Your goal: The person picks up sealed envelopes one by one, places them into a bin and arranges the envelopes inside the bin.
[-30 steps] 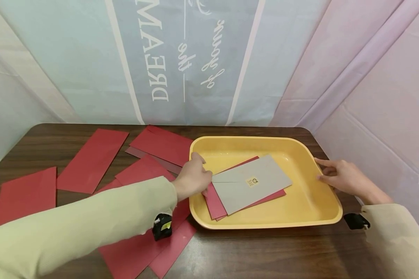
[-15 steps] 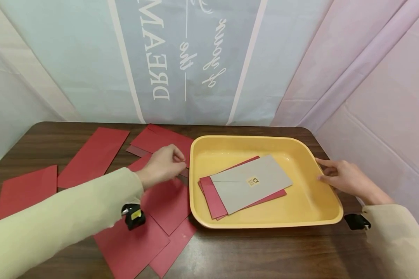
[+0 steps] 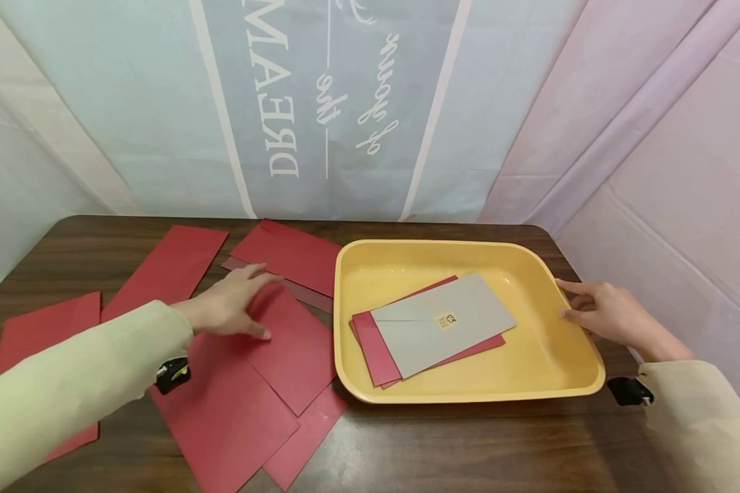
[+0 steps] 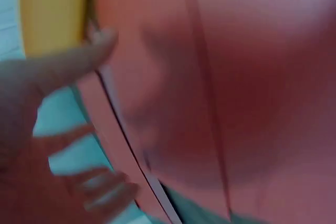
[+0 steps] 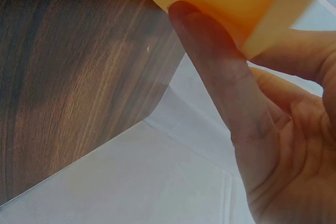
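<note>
My left hand (image 3: 231, 301) is spread over a loose pile of red envelopes, close above one red envelope (image 3: 299, 359), and holds nothing. Its shadow falls on the red paper (image 4: 273, 129) in the left wrist view, where the fingers are blurred. A larger red envelope (image 3: 234, 418) lies partly beneath that one. With thumb and fingers my right hand (image 3: 619, 320) pinches the right side wall of a yellow tray (image 3: 551, 366); this grip also shows in the right wrist view. Inside the tray, a grey envelope (image 3: 428, 342) with a small gold print lies over reddish-pink envelopes (image 3: 373, 352).
More red envelopes lie behind the pile (image 3: 292, 257) and at the left, including a back-left envelope (image 3: 166, 267) and a far-left envelope (image 3: 49, 335). The dark wood table (image 3: 444, 445) ends at a printed curtain (image 3: 345, 192) behind and a pale curtain (image 3: 684, 226) on the right.
My left hand has left the tray's left rim, moved leftward over the red envelopes and spread its fingers. The right hand, the tray and its envelopes stay in place.
</note>
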Available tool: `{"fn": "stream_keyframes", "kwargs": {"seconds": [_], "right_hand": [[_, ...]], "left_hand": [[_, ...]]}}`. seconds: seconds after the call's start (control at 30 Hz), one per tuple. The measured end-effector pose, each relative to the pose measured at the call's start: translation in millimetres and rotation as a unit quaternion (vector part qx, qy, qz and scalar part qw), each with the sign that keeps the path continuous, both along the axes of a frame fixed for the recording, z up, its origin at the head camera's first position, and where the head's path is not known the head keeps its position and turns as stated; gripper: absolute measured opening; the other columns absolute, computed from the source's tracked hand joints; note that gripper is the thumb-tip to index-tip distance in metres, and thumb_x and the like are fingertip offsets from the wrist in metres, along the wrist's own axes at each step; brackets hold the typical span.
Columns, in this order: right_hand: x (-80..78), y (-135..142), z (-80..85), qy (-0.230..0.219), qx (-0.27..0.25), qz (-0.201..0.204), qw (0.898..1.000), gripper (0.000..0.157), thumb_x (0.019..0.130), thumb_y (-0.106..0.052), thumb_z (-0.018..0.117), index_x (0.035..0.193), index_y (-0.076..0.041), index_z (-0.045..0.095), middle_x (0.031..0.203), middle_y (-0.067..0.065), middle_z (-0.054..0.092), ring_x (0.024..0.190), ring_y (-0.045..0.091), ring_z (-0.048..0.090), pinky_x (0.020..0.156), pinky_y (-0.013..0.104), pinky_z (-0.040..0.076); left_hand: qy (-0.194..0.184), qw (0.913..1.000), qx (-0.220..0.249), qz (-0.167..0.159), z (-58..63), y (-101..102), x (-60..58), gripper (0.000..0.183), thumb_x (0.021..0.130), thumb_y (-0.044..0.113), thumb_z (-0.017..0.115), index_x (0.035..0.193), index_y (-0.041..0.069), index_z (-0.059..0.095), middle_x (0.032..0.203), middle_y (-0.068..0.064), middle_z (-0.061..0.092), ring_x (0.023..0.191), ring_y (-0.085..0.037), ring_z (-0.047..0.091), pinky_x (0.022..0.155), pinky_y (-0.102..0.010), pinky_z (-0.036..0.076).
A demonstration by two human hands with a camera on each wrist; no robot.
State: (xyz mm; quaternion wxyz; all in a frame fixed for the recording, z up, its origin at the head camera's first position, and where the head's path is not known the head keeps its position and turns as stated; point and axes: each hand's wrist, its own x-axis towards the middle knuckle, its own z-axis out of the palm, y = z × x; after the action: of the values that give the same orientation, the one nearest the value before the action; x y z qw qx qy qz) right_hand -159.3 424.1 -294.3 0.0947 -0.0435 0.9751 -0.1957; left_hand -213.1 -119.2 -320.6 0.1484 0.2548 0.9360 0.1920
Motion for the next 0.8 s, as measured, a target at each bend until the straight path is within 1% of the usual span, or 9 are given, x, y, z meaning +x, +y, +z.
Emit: {"fn": "stream_keyframes", "kwargs": {"seconds": [0.07,0.13,0.2,0.27,0.37,0.47,0.53,0.67,0.8], "right_hand": [[0.1,0,-0.6,-0.001,0.002,0.0,1.0,0.061,0.089,-0.012,0.067,0.136,0.015,0.039,0.093,0.025,0.07,0.06,0.012,0.067,0.051,0.029,0.055],[0.3,0,-1.1,-0.001,0.004,0.001,1.0,0.061,0.089,-0.012,0.067,0.136,0.015,0.039,0.092,0.025,0.07,0.06,0.012,0.067,0.051,0.029,0.055],[0.6,0,-1.4,0.0,0.005,0.003,1.0,0.061,0.089,-0.012,0.067,0.135,0.016,0.039,0.091,0.024,0.07,0.06,0.011,0.066,0.051,0.029,0.055],[0.8,0,-1.3,0.001,0.006,0.002,1.0,0.061,0.089,-0.012,0.067,0.135,0.016,0.04,0.091,0.023,0.07,0.059,0.009,0.066,0.051,0.029,0.054],[0.4,0,-1.7,0.003,0.003,0.003,1.0,0.06,0.089,-0.011,0.067,0.135,0.016,0.039,0.09,0.023,0.07,0.059,0.009,0.065,0.051,0.029,0.054],[0.0,0,-1.5,0.004,0.003,0.002,1.0,0.06,0.089,-0.011,0.067,0.136,0.015,0.04,0.091,0.023,0.07,0.059,0.008,0.065,0.051,0.028,0.054],[-0.2,0,-1.2,0.004,0.003,0.001,1.0,0.06,0.089,-0.011,0.067,0.136,0.015,0.04,0.091,0.023,0.07,0.059,0.008,0.065,0.051,0.029,0.054],[-0.6,0,-0.5,0.002,0.005,0.001,1.0,0.061,0.089,-0.012,0.067,0.136,0.015,0.039,0.091,0.024,0.07,0.059,0.009,0.065,0.051,0.029,0.054],[-0.7,1,-0.5,-0.001,0.006,0.0,1.0,0.061,0.089,-0.013,0.067,0.136,0.014,0.039,0.093,0.024,0.07,0.059,0.009,0.065,0.052,0.03,0.055]], "left_hand": [[0.002,0.9992,-0.006,-0.038,-6.5,-8,0.3,0.088,0.072,0.033,0.083,0.143,0.004,0.041,0.152,-0.028,0.025,0.136,-0.05,0.025,0.102,-0.069,0.028],[-0.012,0.998,-0.006,-0.062,-12.3,-15,2.0,0.089,0.075,0.037,0.08,0.146,0.005,0.037,0.154,-0.026,0.02,0.139,-0.049,0.02,0.103,-0.07,0.024],[-0.026,0.9967,-0.004,-0.077,-17.4,-21,4.8,0.089,0.079,0.042,0.075,0.148,0.004,0.033,0.155,-0.026,0.018,0.14,-0.049,0.017,0.104,-0.07,0.023],[-0.033,0.9963,-0.001,-0.079,-21.8,-25,8.6,0.088,0.082,0.045,0.071,0.149,0.004,0.031,0.155,-0.027,0.018,0.141,-0.049,0.016,0.105,-0.068,0.023],[-0.028,0.9979,-0.004,-0.058,-26.6,-29,16.1,0.088,0.085,0.049,0.067,0.149,0.004,0.029,0.155,-0.027,0.018,0.141,-0.05,0.015,0.106,-0.066,0.024],[0.0,0.9995,-0.026,-0.019,-30.4,-29,26.9,0.085,0.087,0.051,0.064,0.148,0.002,0.031,0.154,-0.028,0.02,0.139,-0.051,0.019,0.106,-0.065,0.026],[0.026,0.9983,-0.052,0.006,-33.1,-27,35.8,0.084,0.088,0.052,0.061,0.146,-0.002,0.033,0.151,-0.032,0.024,0.136,-0.053,0.023,0.104,-0.064,0.03],[0.072,0.9899,-0.111,0.051,-37.8,-20,55.0,0.082,0.09,0.052,0.058,0.142,-0.008,0.037,0.143,-0.039,0.031,0.13,-0.056,0.033,0.098,-0.061,0.038],[0.118,0.9768,-0.164,0.072,-42.0,-12,71.9,0.08,0.09,0.051,0.058,0.135,-0.012,0.044,0.134,-0.042,0.04,0.121,-0.054,0.044,0.09,-0.056,0.046]]}}
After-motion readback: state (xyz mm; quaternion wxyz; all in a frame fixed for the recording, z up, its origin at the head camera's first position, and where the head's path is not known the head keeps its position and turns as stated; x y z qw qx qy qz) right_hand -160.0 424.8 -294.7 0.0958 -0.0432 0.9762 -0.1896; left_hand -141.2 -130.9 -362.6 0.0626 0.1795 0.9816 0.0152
